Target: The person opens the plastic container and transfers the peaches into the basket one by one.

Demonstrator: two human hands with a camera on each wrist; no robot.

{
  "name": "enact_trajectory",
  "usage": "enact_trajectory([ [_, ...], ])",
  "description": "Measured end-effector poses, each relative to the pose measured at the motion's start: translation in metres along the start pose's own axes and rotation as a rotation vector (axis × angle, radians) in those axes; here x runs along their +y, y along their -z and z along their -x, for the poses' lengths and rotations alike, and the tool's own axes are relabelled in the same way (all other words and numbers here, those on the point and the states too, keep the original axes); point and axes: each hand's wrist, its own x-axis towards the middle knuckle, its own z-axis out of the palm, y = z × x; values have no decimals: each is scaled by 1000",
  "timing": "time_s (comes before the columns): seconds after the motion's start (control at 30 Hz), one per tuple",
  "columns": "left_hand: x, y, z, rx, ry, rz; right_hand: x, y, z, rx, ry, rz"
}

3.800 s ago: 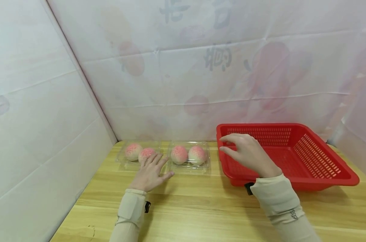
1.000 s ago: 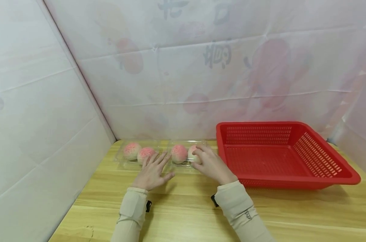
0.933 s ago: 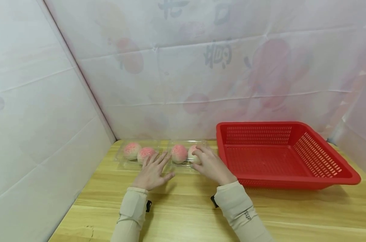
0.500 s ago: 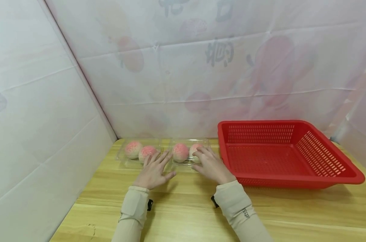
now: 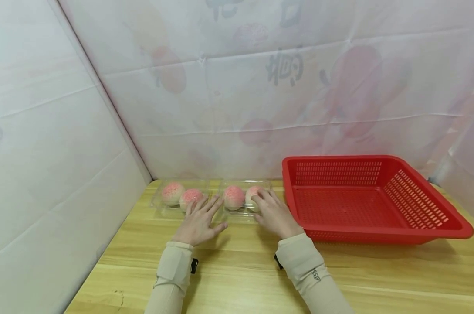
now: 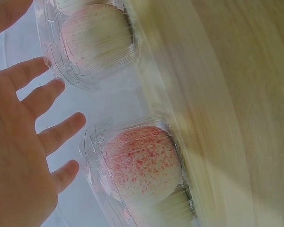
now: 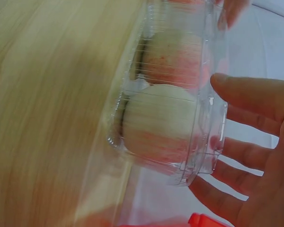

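Note:
A clear plastic box [image 5: 245, 214] with two round pink-topped buns [image 5: 233, 197] sits on the table. My right hand [image 5: 274, 214] grips its right end; in the right wrist view, my thumb lies on the lid's near edge and the bent fingers reach the end and far edge. Left of it is another clear box [image 5: 170, 213], also holding two buns [image 5: 191, 198]. My left hand [image 5: 199, 224] is spread with straight fingers between the boxes. In the left wrist view, two left fingertips [image 6: 52, 87] meet the right box; whether the others touch the left box I cannot tell.
A red perforated plastic basket [image 5: 344, 231] stands to the right, close to my right hand. Behind the table hangs a printed pale cloth [image 5: 241, 109]. Another white cloth wall [image 5: 52, 152] rises along the left side. The wooden table [image 5: 229, 274] extends toward me.
Over the last few seconds my right hand moved left from above the basket's rim to the right box. Since half a second ago its thumb has shifted slightly in. The left hand stays put.

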Motion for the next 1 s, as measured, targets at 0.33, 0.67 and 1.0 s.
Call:
enact_trajectory([
  [0.33,-5,3,1,-8,-4,-3,3,-5,1,69,66,25],
  [0.67,-8,4,3,-7,-10,-1,5,-8,0,111,132,42],
  [1.0,-5,6,3,-18,6,-9,7,-10,0,147,201,94],
])
